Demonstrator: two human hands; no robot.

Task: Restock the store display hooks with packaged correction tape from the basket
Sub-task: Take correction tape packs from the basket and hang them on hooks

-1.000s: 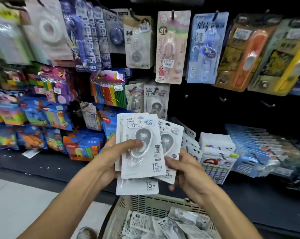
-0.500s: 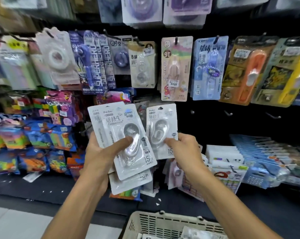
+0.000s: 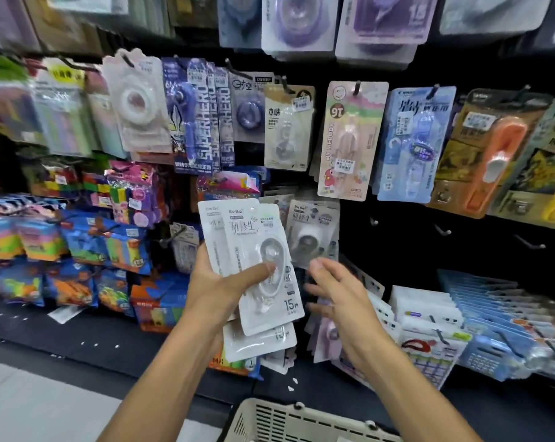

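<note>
fanned stack of white correction tape packs (image 3: pixel 260 269) upright in left hand (image 3: pixel 217 287), one pack (image 3: pixel 313 232) on hook

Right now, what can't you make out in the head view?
- Basket contents: cut off by the bottom edge.
- Pack count in the left hand: the front correction tape pack hides the rest.
- Right hand fingers: motion-blurred.
- Hung pack: its hook is hidden behind the card.
</note>
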